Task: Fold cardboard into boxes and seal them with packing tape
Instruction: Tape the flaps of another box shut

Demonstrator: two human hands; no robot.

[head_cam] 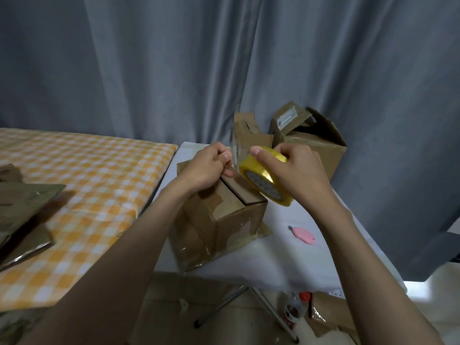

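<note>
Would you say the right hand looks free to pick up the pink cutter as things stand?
Probably not yet: the right hand grips the tape roll. The pink cutter lies uncovered on the white table below it, nothing between.

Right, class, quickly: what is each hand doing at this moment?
Left hand: pinches the pulled-out tape end.
Right hand: grips the yellow tape roll.

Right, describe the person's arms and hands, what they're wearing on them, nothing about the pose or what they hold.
Both arms are bare up to the frame edge: no sleeves in view. The left hand and right hand wear no gloves, and no rings, watch or bracelet show. The fingernails are short and unpainted.
</note>
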